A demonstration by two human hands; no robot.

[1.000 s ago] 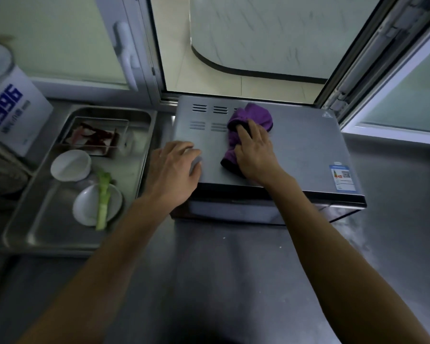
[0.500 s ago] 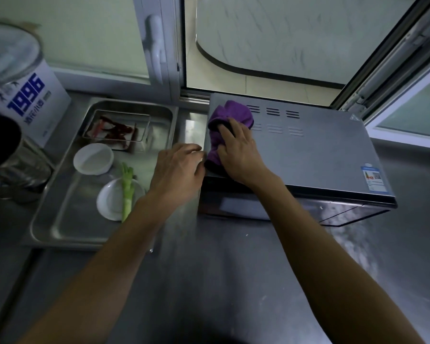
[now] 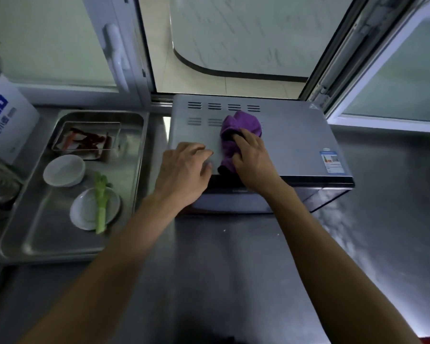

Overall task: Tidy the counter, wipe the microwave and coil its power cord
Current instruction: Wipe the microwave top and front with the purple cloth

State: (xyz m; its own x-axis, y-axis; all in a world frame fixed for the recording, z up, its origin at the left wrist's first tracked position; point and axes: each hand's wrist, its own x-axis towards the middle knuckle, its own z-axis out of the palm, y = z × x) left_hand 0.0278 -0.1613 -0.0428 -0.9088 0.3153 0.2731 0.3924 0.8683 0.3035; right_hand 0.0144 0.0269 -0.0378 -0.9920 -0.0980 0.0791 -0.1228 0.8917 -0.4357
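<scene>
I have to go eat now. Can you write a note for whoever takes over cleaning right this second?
Left hand: rests on the grey metal microwave's front left top edge, holding nothing.
Right hand: presses the bunched purple cloth onto the microwave top, left of middle.
Done: wiping the top is under way.
Left: the rest of the microwave, the power cord (not in view), the steel tray of dishes.

microwave (image 3: 293, 135) top: grey metal, a smooth brushed finish is seen
cloth (image 3: 236, 131): purple, soft fabric, matt
counter (image 3: 233, 269): steel, a dull shine is shown
tray (image 3: 47, 247): polished metal, glossy
bowl (image 3: 63, 170): white, smooth, glazed look
box (image 3: 8, 120): white printed cardboard, matt
</scene>
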